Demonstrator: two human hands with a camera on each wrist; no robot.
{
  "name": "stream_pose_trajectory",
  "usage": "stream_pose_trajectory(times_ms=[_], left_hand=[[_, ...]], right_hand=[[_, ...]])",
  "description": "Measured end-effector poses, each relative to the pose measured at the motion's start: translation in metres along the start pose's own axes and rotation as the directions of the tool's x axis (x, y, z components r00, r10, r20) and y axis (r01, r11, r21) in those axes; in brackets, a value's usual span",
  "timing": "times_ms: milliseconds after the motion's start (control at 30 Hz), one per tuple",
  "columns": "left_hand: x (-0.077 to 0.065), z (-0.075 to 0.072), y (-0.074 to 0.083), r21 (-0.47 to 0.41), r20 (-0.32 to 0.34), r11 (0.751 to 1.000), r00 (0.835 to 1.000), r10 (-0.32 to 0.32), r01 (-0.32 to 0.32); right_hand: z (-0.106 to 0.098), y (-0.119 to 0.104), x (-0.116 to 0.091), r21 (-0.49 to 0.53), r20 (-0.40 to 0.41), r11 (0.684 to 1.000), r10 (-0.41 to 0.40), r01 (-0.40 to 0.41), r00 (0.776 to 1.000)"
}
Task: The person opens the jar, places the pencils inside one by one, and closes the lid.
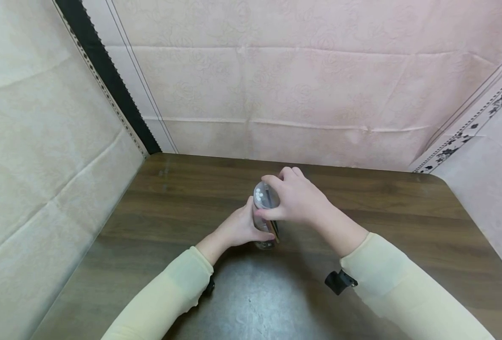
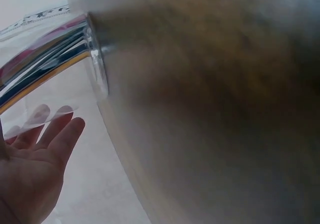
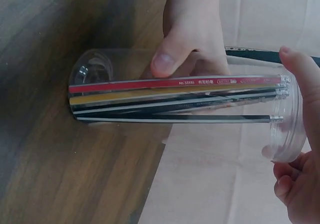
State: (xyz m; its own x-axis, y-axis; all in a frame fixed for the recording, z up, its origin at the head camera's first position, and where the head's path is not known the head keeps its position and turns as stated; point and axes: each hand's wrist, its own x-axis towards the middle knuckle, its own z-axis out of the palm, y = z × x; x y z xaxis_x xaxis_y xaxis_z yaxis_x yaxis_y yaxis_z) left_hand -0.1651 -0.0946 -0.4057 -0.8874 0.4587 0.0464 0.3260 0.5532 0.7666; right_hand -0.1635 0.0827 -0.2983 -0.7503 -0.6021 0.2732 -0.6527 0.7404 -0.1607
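Note:
A clear plastic cylindrical jar (image 1: 265, 226) stands on the table, tilted slightly in the head view. Several pencils are inside; the right wrist view shows a red pencil (image 3: 150, 85), a yellow pencil (image 3: 130, 98) and dark pencils (image 3: 200, 119) with pale stripes. Their silvery ends lie near a clear lid (image 3: 296, 129). My left hand (image 1: 241, 227) grips the jar's body, thumb across the near side and fingers behind it. From above, my right hand (image 1: 295, 198) holds the lid's rim between thumb and fingers. Part of the lid is hidden under that hand.
The brown wood-grain table (image 1: 170, 222) ends at a pale patterned cloth (image 1: 285, 94) hanging along the back. More cloth (image 1: 43, 141) covers the left side, with a black strip near the corner. A black wrist camera (image 1: 340, 282) sits at my right cuff.

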Motion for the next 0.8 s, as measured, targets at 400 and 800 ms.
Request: stream_pose_trajectory(times_ms=[400, 800], left_hand=[[0.001, 0.004, -0.006, 0.017, -0.047, 1.0, 0.999, -0.007, 0.008], [0.002, 0.008, -0.007, 0.029, -0.091, 0.999, 0.996, -0.024, 0.026]], right_hand=[[0.008, -0.003, -0.001, -0.011, -0.026, 0.996, 0.087, -0.087, 0.996], [0.014, 0.014, -0.016, 0.042, -0.035, 0.987, 0.154, -0.153, 0.987]])
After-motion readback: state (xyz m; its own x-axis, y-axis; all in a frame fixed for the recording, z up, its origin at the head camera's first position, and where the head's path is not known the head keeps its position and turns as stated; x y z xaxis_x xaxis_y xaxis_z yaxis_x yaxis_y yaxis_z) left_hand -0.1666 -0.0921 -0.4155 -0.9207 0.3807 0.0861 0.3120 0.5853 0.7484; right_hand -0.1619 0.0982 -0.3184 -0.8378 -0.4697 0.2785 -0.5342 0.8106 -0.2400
